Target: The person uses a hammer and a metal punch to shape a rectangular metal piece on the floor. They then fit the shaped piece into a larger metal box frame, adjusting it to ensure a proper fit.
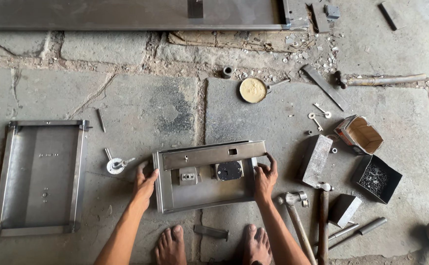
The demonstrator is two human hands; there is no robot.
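The left hand (144, 185) and the right hand (265, 179) each clasp a short side of the shallow rectangular grey sheet-metal tray (207, 175), which lies on the stone floor (141, 105) just ahead of the person's bare feet (171, 245) and carries a small square lock body (188, 175) and a dark round disc (229, 170) under its folded top flange. The sheet edges look raw, so a slip of either grip could cut the fingers. A wooden-handled claw hammer (295, 211) lies just right of the right forearm and a flat metal strip (211, 231) between the feet, so shifting the tray or the feet carelessly could snag either; a larger empty steel tray (41, 177) rests well apart to the left.
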